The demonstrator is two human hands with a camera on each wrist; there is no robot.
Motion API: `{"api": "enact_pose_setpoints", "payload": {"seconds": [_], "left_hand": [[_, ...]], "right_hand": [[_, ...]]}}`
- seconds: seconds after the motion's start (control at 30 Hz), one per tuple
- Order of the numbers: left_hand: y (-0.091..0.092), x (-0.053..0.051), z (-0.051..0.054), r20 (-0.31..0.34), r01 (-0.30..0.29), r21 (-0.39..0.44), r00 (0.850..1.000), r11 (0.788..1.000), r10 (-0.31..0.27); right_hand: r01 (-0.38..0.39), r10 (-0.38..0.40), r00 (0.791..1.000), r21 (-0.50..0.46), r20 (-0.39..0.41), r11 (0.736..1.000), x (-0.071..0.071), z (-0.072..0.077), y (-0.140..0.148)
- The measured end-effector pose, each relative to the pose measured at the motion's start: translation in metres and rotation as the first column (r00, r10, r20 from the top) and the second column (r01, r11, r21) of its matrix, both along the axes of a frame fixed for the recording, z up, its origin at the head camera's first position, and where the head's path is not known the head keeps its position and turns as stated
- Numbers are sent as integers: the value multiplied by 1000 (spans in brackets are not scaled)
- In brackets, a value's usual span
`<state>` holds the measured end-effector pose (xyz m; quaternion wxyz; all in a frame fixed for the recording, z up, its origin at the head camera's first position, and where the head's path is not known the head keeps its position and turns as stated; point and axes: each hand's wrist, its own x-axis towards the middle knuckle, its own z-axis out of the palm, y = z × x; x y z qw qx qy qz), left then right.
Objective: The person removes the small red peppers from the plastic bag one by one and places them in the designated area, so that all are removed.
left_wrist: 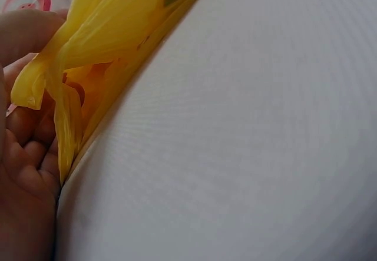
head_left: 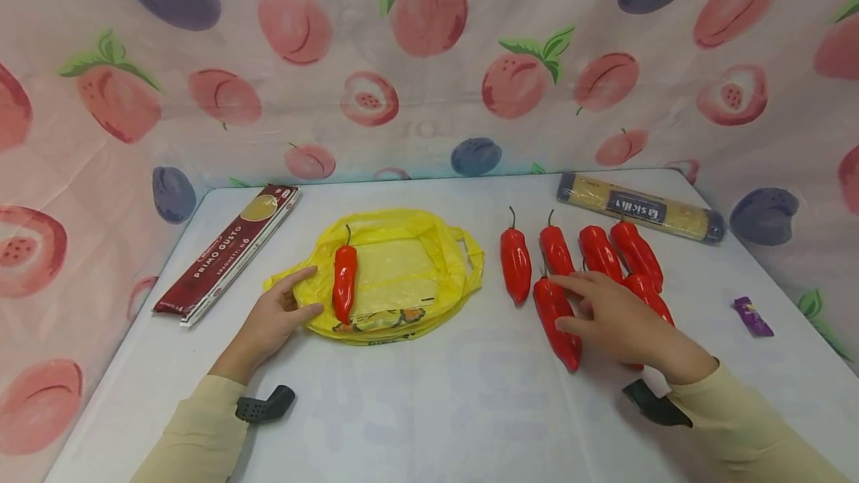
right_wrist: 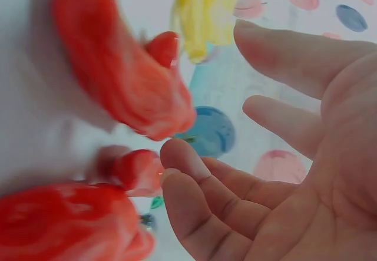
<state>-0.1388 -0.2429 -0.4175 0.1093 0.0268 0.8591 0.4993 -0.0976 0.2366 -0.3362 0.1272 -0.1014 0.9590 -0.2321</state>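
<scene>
A yellow plastic bag (head_left: 392,259) lies spread with its mouth facing up. One red pepper (head_left: 345,283) with a thin stem is on its left part. At the bag's left edge is my left hand (head_left: 271,323), thumb and forefinger apart, touching the yellow plastic; the left wrist view has a fold of it between thumb and fingers. My right hand (head_left: 620,315) hovers over several red peppers on the right, its fingertips close to the nearest pepper (head_left: 557,323). In the right wrist view the thumb stands away from the loosely bent fingers, with nothing between them.
A dark red spaghetti pack (head_left: 228,252) lies slanted on the white table at the left. Another pasta pack (head_left: 640,207) is at the back right, and a small purple wrapper (head_left: 753,317) near the right edge. A fruit-patterned cloth (head_left: 429,80) encloses the back and sides.
</scene>
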Motion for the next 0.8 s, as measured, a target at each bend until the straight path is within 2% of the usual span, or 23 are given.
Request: {"api": "enact_pose_setpoints", "payload": {"seconds": [0.33,0.5,0.8], "left_hand": [[-2,0,-3,-6,-2,2,1000,1000,2],[-4,-1,-6,3,-13,-1,1000,1000,13],[-3,-1,-5,11,-27,-13,1000,1000,28]], "right_hand": [[-54,49,994,-51,-96,997,-5,18,-22],[-95,88,990,-59,-111,994,-13,16,-39],[-135,129,990,-100,-62,986,-29,10,-75]]}}
